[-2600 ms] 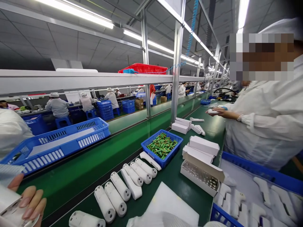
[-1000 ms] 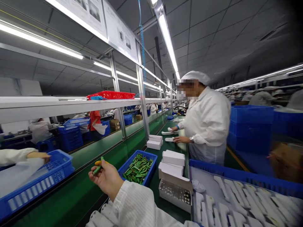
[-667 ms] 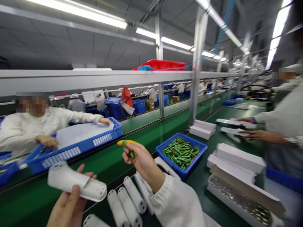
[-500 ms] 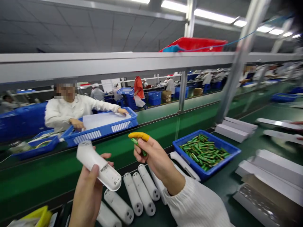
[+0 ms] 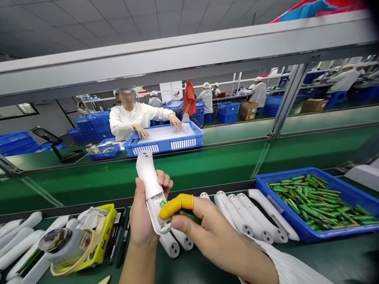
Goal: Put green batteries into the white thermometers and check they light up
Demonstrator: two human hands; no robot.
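Note:
My left hand (image 5: pixel 141 221) is closed round a white curved plastic handset (image 5: pixel 147 175), tilted with its open battery compartment facing me. Against that compartment presses my right hand (image 5: pixel 216 227), a yellow finger cot (image 5: pixel 177 203) on its index finger. A green battery (image 5: pixel 162 203) shows at the compartment beside the fingertip. More green battery casing (image 5: pixel 191 215) is held under the right fingers, partly hidden. Several similar white handsets (image 5: pixel 232 213) lie on the bench behind and below my hands.
At right stands a blue tray (image 5: pixel 278 206) heaped with green batteries. A yellow basket (image 5: pixel 108 228) with a jar and tape, pens (image 5: pixel 122 240) and more white handsets lie left. Across the green divider a co-worker (image 5: pixel 127 118) leans over a blue crate (image 5: pixel 166 146).
My right hand has brought the battery over to the handset and now touches its compartment. The view has swung left, bringing the yellow basket into sight. The co-worker's hands have shifted on the crate.

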